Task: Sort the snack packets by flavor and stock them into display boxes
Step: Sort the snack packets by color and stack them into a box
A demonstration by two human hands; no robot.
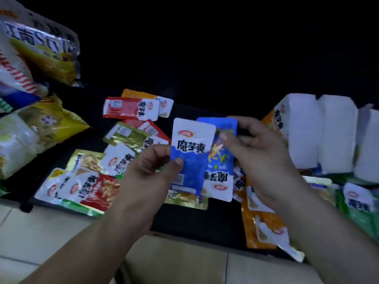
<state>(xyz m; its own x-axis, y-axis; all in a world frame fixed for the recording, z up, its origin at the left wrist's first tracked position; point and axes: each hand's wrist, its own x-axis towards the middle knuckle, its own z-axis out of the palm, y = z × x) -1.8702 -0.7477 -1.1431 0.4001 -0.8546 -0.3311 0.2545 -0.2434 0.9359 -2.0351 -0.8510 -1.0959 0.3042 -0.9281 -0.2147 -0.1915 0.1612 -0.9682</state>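
My left hand (151, 171) pinches a blue-and-white snack packet (190, 154) by its lower left side, upright above the dark mat. My right hand (256, 152) holds a second blue packet (220, 171) just behind and to the right of the first, turned upside down, thumb on its front. Loose packets lie scattered on the mat: red ones (131, 108), gold ones (129, 137), a red-and-white one (96, 188) and orange ones (260, 226). White display boxes (320, 134) stand at the right, behind my right hand.
Large snack bags (39, 50) are piled at the far left, with a yellow bag (51, 124) below them. Green packets (359, 203) lie at the right edge. The dark mat (196, 220) ends at a pale tiled floor (51, 232) in front. The background is black.
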